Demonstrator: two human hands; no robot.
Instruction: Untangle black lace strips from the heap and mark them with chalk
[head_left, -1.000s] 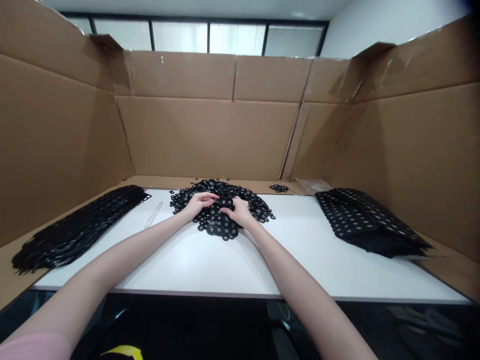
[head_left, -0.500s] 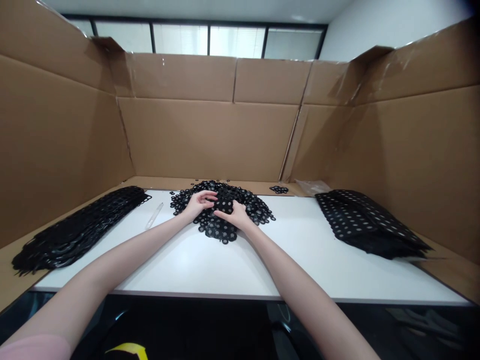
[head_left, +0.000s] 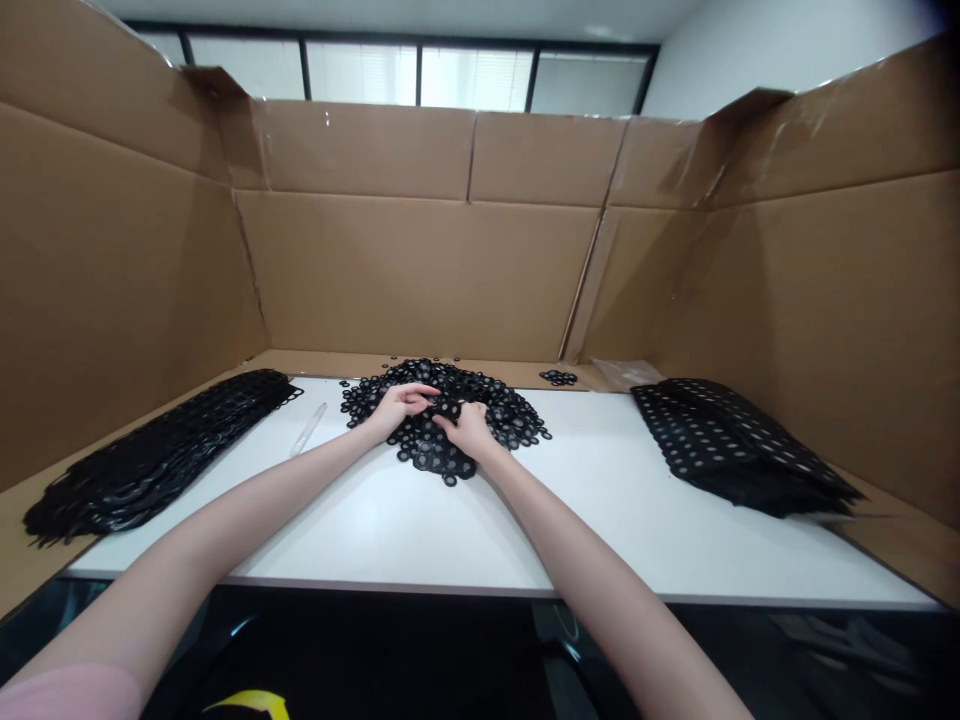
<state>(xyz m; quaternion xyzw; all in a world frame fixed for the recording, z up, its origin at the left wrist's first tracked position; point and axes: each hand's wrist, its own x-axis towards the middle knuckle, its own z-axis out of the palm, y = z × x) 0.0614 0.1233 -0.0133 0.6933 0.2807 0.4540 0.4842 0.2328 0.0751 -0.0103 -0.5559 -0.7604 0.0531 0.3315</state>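
A heap of small black rings (head_left: 510, 400) lies at the middle of the white tabletop. Over its near side, a small black perforated sheet (head_left: 450, 409) is between my two hands, partly hidden by fingers. My left hand (head_left: 405, 408) has its bent fingers and thumb at the sheet's left edge, the index finger reaching along the top. On the other side, my right hand (head_left: 472, 430) is closed on the sheet, fingers curled and thumb pointing left. Rings that look still joined (head_left: 442, 460) lie just below the hands.
A stack of black netted strips (head_left: 165, 455) lies at the left, with a clear pen-like stick (head_left: 308, 430) beside it. Black perforated sheets (head_left: 735, 445) are stacked at the right. A small ring cluster (head_left: 558, 378) and clear plastic (head_left: 626, 374) sit at the back. Cardboard walls (head_left: 420, 270) enclose the table.
The sheet between my hands has tilted and shows less of its holed face. My right hand has turned slightly, its fingers more curled. My left hand has barely moved.
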